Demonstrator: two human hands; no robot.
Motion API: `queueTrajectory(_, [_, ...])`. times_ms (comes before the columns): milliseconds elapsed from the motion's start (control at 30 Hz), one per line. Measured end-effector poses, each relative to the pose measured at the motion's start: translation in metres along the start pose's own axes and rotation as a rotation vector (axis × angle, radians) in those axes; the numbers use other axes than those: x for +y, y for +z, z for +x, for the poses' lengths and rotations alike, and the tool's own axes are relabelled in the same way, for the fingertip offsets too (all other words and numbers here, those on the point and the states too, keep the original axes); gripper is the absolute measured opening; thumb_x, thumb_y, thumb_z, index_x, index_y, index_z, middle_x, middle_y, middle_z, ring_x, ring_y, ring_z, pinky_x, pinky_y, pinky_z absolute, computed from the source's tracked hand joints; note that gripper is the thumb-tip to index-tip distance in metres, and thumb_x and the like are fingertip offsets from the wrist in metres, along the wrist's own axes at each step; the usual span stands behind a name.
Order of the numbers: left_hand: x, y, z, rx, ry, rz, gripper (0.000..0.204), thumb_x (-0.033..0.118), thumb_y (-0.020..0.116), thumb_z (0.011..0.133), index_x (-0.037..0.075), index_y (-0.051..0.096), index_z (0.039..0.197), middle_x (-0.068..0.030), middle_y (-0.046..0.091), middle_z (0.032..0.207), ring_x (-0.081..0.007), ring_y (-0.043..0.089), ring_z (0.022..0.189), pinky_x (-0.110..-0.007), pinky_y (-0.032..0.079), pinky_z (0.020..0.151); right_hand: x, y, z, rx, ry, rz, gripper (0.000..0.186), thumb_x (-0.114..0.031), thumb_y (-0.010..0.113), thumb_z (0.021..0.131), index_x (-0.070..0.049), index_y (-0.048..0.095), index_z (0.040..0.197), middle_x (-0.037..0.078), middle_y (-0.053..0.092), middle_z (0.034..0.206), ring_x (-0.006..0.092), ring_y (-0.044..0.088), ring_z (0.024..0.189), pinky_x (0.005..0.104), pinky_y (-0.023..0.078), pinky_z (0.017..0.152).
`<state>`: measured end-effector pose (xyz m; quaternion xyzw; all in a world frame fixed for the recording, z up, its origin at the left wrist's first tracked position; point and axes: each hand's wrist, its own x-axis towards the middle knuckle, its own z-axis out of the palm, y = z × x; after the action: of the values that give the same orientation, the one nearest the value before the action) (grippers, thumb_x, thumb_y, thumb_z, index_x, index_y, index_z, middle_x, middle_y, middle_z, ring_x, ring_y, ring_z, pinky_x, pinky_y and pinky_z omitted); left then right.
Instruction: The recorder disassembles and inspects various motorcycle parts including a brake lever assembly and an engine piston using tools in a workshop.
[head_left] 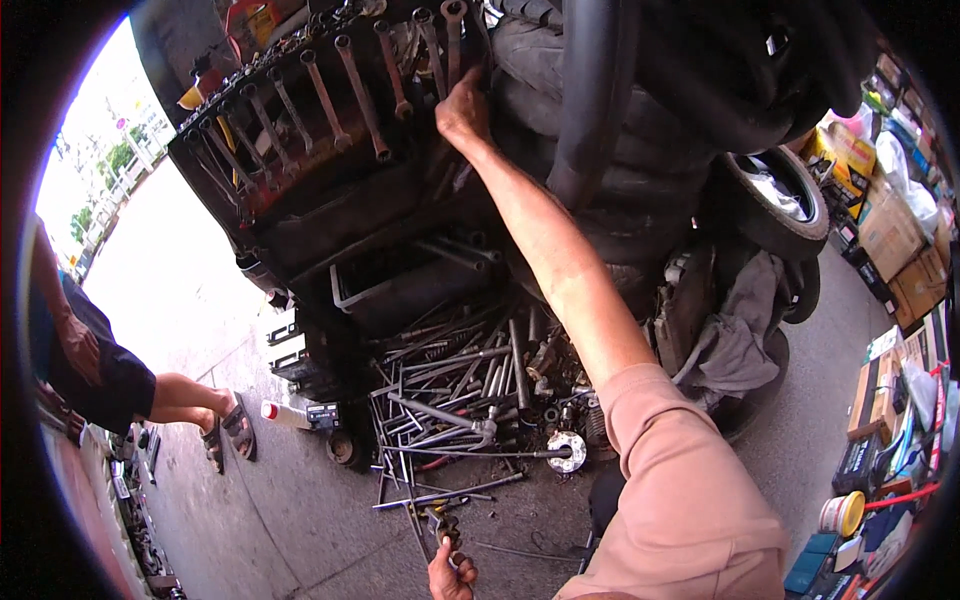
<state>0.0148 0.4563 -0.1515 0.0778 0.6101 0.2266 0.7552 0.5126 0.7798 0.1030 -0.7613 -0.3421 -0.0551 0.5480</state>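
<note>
My right hand (462,112) reaches up to the upper end of a row of rusty wrenches (360,90) on a dark, grimy rack (270,225). Its fingers are curled at a hanging wrench (453,40); what exactly they grip is hidden. Low in the view, my left hand (450,575) is closed on a small dark metal tool (443,525). Just beyond it lies a heap of steel bars and T-handle tools (440,400) beneath a bin (350,295) with more tools.
Stacked tires (600,120), a wheel (770,210) and grey rags (730,340) stand right of the rack. Boxes (895,250) line the right side. A person (100,360) in sandals stands at left on the concrete floor (220,520). Batteries (295,355) sit beside the rack.
</note>
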Motion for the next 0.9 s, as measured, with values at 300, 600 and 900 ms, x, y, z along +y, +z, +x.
queueTrajectory(300, [0.0,-0.011,-0.009,-0.068,0.014,-0.024,0.024,0.033,0.063,0.081,0.016,0.046,0.078,0.0041,0.031,0.052,-0.0089,0.026,0.041,-0.024,0.02,0.039,0.004,0.025,0.007,0.174,0.066,0.143,0.046,-0.004,0.048,0.077,0.001,0.034,0.12,0.031,0.055,0.102,0.0421,0.059,0.09,0.0465,0.048,0.08])
queueTrajectory(600, [-0.003,-0.005,-0.008,-0.187,-0.09,-0.064,0.023,0.035,0.059,0.085,0.018,0.045,0.077,0.0055,0.027,0.053,-0.009,0.024,0.044,-0.024,0.017,0.041,0.007,0.028,0.04,0.013,0.443,1.384,0.027,-0.023,0.048,0.088,-0.007,0.042,0.109,0.015,0.057,0.085,0.0282,0.06,0.059,0.0423,0.051,0.044])
queueTrajectory(900, [0.0,0.0,-0.019,-0.291,-0.081,-0.123,0.025,0.036,0.058,0.086,0.012,0.052,0.08,0.0064,0.024,0.051,-0.0076,0.022,0.044,-0.023,0.018,0.041,-0.007,0.012,0.075,-0.049,0.756,1.933,0.031,-0.037,0.051,0.086,-0.007,0.054,0.095,0.009,0.058,0.078,0.0256,0.059,0.063,0.0357,0.052,0.054])
